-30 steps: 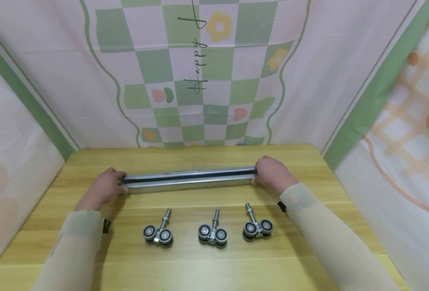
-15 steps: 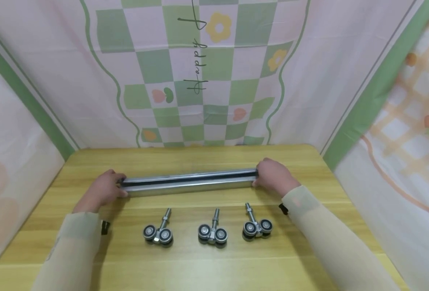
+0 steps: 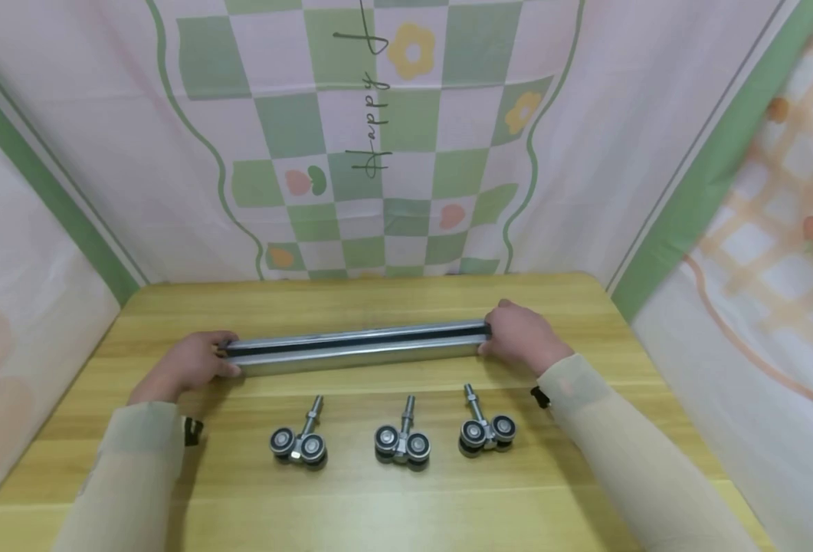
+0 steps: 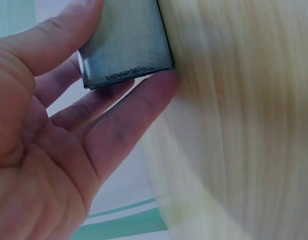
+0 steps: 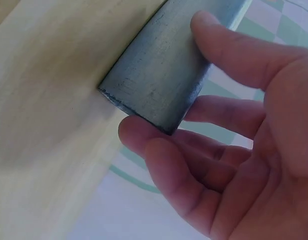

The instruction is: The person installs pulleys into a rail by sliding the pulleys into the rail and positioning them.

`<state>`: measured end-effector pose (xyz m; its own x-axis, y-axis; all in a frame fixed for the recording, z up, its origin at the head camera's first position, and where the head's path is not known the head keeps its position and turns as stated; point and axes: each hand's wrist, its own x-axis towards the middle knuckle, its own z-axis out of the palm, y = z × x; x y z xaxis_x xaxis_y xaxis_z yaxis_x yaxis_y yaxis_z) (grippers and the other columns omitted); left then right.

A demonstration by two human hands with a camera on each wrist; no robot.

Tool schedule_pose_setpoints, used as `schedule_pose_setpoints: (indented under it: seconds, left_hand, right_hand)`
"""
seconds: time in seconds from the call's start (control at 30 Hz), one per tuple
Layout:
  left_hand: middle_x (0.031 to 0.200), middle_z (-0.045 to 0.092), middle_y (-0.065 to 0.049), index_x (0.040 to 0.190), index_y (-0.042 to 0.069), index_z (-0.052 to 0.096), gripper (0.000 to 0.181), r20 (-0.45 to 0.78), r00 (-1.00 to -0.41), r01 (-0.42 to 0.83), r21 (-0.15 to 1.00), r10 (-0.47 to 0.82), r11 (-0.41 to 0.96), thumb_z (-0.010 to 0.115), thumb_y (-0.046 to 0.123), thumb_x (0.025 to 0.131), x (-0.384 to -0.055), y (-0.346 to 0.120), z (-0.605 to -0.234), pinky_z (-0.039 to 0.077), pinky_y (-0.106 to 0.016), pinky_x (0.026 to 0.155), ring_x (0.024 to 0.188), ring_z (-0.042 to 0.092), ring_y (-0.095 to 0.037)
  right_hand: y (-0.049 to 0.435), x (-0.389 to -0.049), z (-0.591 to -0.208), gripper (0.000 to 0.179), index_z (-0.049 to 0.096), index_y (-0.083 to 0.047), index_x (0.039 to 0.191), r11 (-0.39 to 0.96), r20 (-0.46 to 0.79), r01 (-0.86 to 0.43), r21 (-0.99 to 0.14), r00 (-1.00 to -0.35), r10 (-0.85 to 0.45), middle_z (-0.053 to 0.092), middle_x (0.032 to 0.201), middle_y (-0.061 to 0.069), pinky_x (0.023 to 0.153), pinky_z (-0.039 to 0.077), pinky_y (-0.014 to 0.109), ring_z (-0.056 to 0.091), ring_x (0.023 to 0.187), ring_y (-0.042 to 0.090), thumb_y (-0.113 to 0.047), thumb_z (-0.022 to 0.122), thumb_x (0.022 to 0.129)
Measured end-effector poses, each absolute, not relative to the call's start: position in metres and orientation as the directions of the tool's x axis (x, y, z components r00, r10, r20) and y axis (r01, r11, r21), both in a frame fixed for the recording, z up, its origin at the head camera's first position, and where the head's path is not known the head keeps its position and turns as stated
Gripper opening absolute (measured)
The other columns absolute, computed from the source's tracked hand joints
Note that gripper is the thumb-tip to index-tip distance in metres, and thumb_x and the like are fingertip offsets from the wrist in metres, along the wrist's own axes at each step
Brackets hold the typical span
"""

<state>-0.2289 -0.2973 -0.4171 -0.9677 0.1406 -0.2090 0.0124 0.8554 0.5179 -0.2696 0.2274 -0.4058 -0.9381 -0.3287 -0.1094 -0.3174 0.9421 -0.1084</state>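
Together, the partly curled left hand (image 3: 188, 363) and right hand (image 3: 522, 336) grip opposite ends of a metal rail (image 3: 359, 353).

The metal rail (image 3: 358, 349) is a long, straight, silver-grey channel spanning the gap between the left hand (image 3: 188, 360) and the right hand (image 3: 523, 337), which grip it at its two ends. A narrow dark slot (image 3: 361, 340) faces up and runs lengthwise from one grip to the other, with a bright metal lip along either side. The rail slants slightly, the end in the left hand sitting a little nearer the person than the end in the right. Under each thumb its side wall is flat and dull grey; dark scuffs mark the end edge beside the left hand's fingertips, and fainter marks speckle the wall near the right hand's.
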Motion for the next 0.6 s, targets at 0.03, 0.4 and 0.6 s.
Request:
schedule_pose_setpoints:
  seconds: [0.03,0.4,0.6]
  left_hand:
    - [0.129,0.054,-0.031,0.133,-0.001,0.058,0.061,-0.208,-0.968,0.013,0.523,0.142,0.852,0.081,0.025,0.083,-0.229,-0.298,-0.417,0.039,-0.063,0.094,0.108,0.054,-0.044]
    - [0.125,0.057,-0.030,0.132,-0.001,0.059,0.062,-0.205,-0.967,0.015,0.551,0.153,0.834,0.082,0.026,0.081,-0.227,-0.302,-0.418,0.039,-0.063,0.093,0.105,0.054,-0.041]
    - [0.130,0.054,-0.031,0.134,0.000,0.057,0.064,-0.212,-0.966,0.005,0.555,0.147,0.832,0.081,0.027,0.082,-0.228,-0.300,-0.418,0.037,-0.064,0.096,0.110,0.052,-0.044]
  right_hand:
    - [0.228,-0.269,-0.405,0.030,0.069,-0.008,0.088,0.940,-0.113,-0.319,-0.121,-0.936,-0.332,0.058,0.092,0.008,0.073,0.051,0.044,0.056,0.078,0.022,-0.035,0.080,0.084]
    - [0.235,-0.254,-0.384,0.066,0.046,0.011,0.140,0.921,-0.097,-0.323,-0.220,-0.932,-0.350,0.049,0.136,0.034,0.103,0.037,0.059,0.048,0.124,0.047,-0.032,0.067,0.096]
    - [0.230,-0.235,-0.381,0.047,0.059,0.005,0.127,0.881,-0.071,-0.335,-0.335,-0.923,-0.378,0.068,0.109,0.015,0.086,0.052,0.050,0.064,0.098,0.032,-0.030,0.067,0.096]
